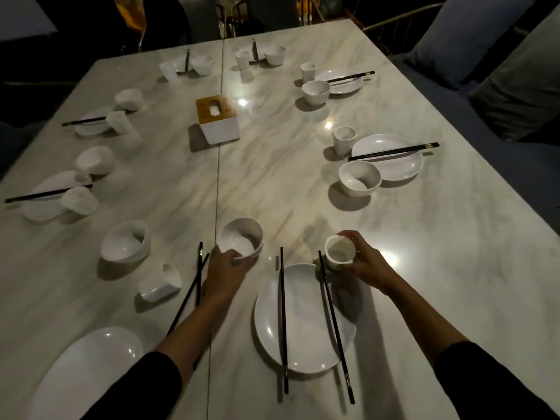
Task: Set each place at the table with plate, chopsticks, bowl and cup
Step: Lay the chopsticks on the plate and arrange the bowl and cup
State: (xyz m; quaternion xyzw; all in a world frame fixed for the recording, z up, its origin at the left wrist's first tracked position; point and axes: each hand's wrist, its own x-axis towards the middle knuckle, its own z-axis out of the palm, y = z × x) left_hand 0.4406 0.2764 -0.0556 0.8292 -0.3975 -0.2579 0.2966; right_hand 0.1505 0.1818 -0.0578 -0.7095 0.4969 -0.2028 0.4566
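My left hand [225, 268] grips the near rim of a white bowl [241, 239] standing on the marble table [272, 177]. My right hand [362, 262] holds a small white cup [339, 251] just beyond the upper right edge of a white plate [303, 322]. Two black chopsticks [283, 322] lie apart across that plate, pointing away from me. To the left lie another bowl [124, 242], a cup on its side [160, 283], a crossed pair of chopsticks [194, 289] and a second plate [88, 368].
Several places with plate, bowl, cup and chopsticks line the left side, the right side [388, 157] and the far end. A white tissue box [216, 119] with a wooden lid stands mid-table. Cushioned seats [472, 37] run along the right edge.
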